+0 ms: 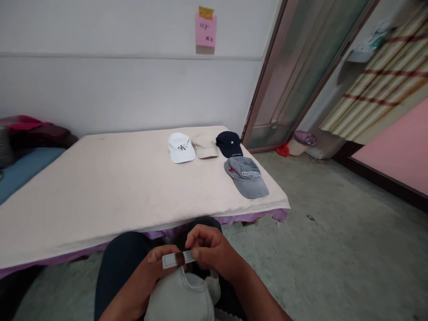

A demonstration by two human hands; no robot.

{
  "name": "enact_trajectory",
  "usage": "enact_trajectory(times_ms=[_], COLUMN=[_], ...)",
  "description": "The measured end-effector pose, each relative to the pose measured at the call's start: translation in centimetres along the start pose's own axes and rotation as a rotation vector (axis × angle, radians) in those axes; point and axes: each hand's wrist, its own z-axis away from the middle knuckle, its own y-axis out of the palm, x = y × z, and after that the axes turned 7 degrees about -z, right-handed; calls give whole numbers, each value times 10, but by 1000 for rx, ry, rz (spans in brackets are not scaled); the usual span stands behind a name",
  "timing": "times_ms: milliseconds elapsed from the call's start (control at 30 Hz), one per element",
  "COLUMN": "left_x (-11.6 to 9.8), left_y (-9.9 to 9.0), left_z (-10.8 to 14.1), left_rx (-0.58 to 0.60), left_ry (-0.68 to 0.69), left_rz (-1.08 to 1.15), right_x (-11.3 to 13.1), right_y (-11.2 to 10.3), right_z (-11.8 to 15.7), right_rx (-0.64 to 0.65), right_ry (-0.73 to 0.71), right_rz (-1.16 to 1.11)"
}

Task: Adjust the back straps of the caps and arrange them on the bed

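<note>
A light grey cap (180, 296) rests in my lap with its back opening facing up toward me. My left hand (152, 267) is closed on the cap's back strap (169, 261), its thumb beneath the pale strap end. Close by, my right hand (212, 252) pinches the strap's other side between thumb and fingers. Ahead on the bed lie a white cap (181, 148), a beige cap (205, 146) and a navy cap (229, 144) in a row. A grey cap with lettering (246, 177) sits nearer, at the bed's right corner.
The bed (117, 187) has a cream cover and a purple skirt along its near edge. Dark red and pink clothes (36, 129) lie at the far left. A pink note (205, 31) is stuck on the wall. A waste bin (301, 141) stands beside the sliding door (281, 80).
</note>
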Motion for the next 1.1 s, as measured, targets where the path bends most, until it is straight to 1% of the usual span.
enact_trajectory(times_ms=[100, 167, 267, 333, 400, 500, 567, 600, 700, 767, 833, 933, 1000, 1100], left_x=[2, 3, 5, 8, 11, 11, 10, 9, 8, 9, 9, 8, 7, 6], left_y=[-4, -4, -5, -6, -8, -11, -14, -16, -21, -23, -23, -21, -21, -21], left_z=[9, 14, 17, 17, 17, 18, 19, 18, 13, 7, 1, -5, -6, -8], left_rx=[21, 65, 154, 189, 179, 79, 55, 68, 156, 205, 212, 186, 203, 213], left_ry=[29, 38, 65, 82, 72, 53, 72, 93, 147, 146, 122, 118, 112, 70], left_rz=[8, 4, -7, -17, -28, -24, -31, -40, -102, -170, -237, -294, -293, -243], right_x=[-5, -9, -15, -16, -15, -12, -10, -9, -9, -11, -12, -12, -12, -12], right_y=[11, 15, 17, 17, 17, 18, 18, 19, 17, 16, 15, 15, 15, 15], right_z=[-1, -1, 0, 2, 2, 2, 1, 0, -4, -5, -6, -7, -8, -9], right_rx=[40, 63, 75, 77, 77, 77, 62, 47, -5, -29, -45, -60, -67, -70], right_ry=[26, 37, 28, 33, 53, 85, 87, 84, 82, 83, 86, 95, 100, 112], right_rz=[51, 71, 78, 88, 107, 147, 171, 185, 226, 247, 261, 267, 253, 216])
